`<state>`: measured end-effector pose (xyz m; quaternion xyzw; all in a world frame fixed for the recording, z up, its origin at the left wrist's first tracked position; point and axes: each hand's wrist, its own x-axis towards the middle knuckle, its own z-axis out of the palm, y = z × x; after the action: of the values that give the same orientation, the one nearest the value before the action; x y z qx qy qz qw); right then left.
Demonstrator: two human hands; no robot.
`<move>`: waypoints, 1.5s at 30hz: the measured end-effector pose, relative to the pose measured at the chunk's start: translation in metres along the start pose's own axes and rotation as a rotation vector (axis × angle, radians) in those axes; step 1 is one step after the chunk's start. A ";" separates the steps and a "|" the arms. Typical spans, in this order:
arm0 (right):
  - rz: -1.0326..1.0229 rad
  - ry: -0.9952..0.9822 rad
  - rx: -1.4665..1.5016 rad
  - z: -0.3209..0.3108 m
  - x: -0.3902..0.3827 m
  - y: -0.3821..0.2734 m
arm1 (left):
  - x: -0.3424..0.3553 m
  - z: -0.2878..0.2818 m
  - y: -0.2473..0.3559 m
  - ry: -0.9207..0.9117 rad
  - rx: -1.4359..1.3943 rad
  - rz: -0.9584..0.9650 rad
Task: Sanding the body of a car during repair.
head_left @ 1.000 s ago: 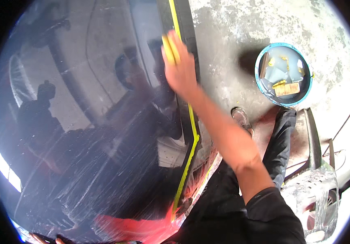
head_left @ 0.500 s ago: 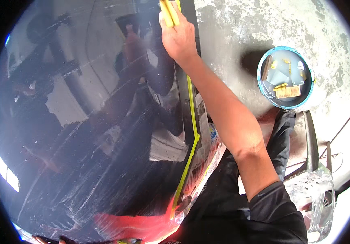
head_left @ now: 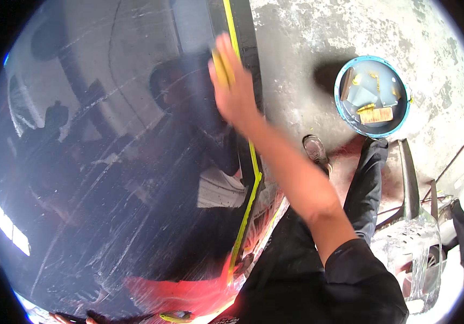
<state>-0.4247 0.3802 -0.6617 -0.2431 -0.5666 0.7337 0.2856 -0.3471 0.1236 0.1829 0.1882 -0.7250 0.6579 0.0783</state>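
Note:
My right hand (head_left: 233,89) is closed around a yellow sanding block (head_left: 222,69), blurred by motion. It presses the block on a dark, glossy car panel (head_left: 134,205), close to the panel's right edge. Yellow masking tape (head_left: 255,162) runs down that edge beside my wrist. Pale scratches and wet-looking smears cover the panel, which also carries reflections. Only a few fingertips of my left hand (head_left: 62,318) show at the lower left rim, beside the panel's near end; the rest is out of sight.
A blue-rimmed bucket (head_left: 341,110) of cloudy water stands on the worn concrete floor (head_left: 291,48), holding a wooden block and other pieces. Red bodywork (head_left: 178,297) lies at the panel's near end. Plastic-covered parts (head_left: 410,259) stand at lower right; a cable (head_left: 461,154) crosses the floor.
My right hand has drawn the yellow block back toward me along the panel's taped edge. A shoe has come into view beneath my forearm. The view has shifted slightly.

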 end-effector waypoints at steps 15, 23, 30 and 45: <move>0.061 0.058 0.023 -0.015 -0.030 0.009 | -0.052 -0.121 0.178 0.742 -0.324 0.852; 0.169 -0.135 -0.216 -0.016 0.151 0.031 | -0.050 -0.122 0.203 0.705 -0.400 0.799; -0.056 0.086 -0.109 -0.005 0.070 0.029 | -0.010 -0.062 0.109 0.664 -0.334 0.779; -0.002 0.052 -0.078 0.012 0.215 0.066 | -0.048 -0.117 0.184 0.606 -0.453 0.735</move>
<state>-0.5964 0.5082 -0.7304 -0.2726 -0.5873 0.7042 0.2914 -0.3875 0.2581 0.0098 -0.2988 -0.8120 0.4938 0.0874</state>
